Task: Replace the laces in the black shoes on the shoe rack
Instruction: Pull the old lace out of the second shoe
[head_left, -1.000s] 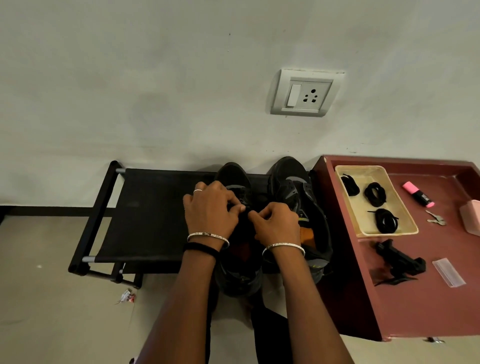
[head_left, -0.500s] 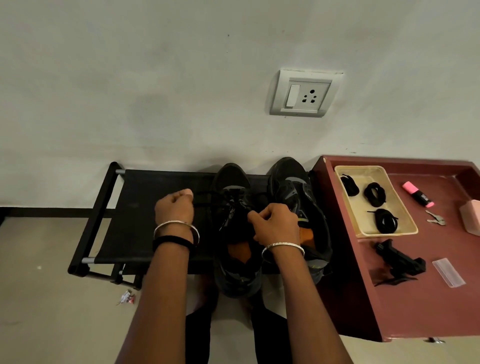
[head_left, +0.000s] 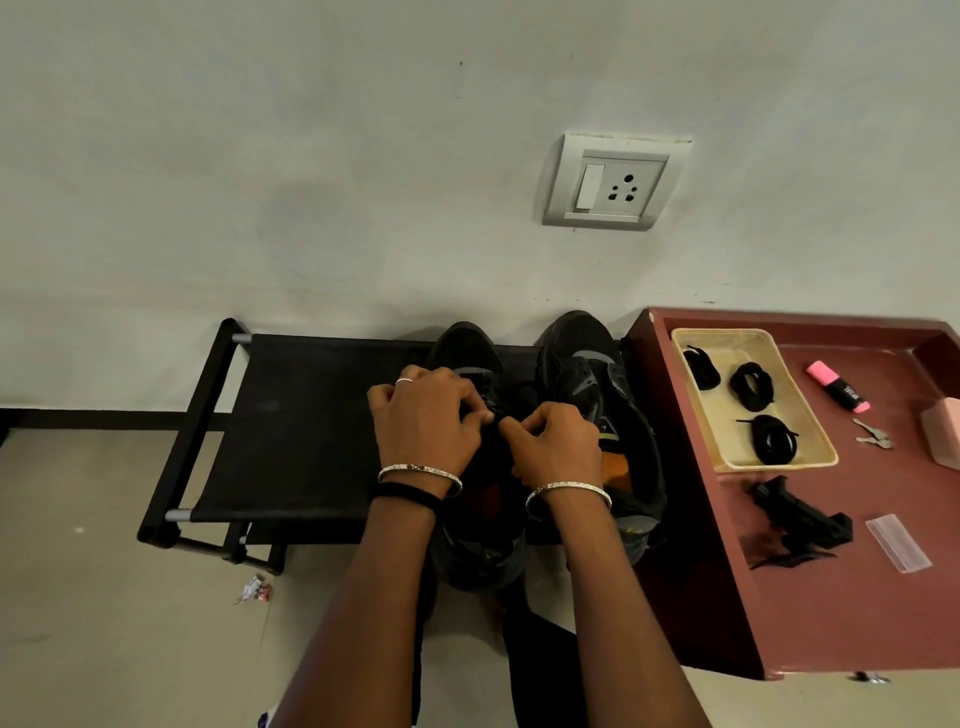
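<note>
Two black shoes stand side by side on a low black shoe rack (head_left: 291, 426). The left shoe (head_left: 467, 353) is under both my hands; the right shoe (head_left: 587, 358) stands beside it with an orange insole showing. My left hand (head_left: 423, 418) and my right hand (head_left: 556, 441) meet over the left shoe's lacing area, fingers curled and pinching its black lace. The lace itself is mostly hidden by my fingers. Three coiled black laces (head_left: 750, 384) lie in a cream tray (head_left: 800, 457) on the red table.
A red-brown low table (head_left: 831, 613) stands right of the rack, carrying a pink highlighter (head_left: 836, 387), keys (head_left: 872, 435), a black clip-like object (head_left: 800, 514) and a clear packet (head_left: 897, 543). A wall socket (head_left: 613, 182) is above. A crumpled wrapper (head_left: 254, 590) lies on the floor.
Half a second ago my left hand was pulled out to the left over the rack fabric; it has come back to the left shoe and meets my right hand there.
</note>
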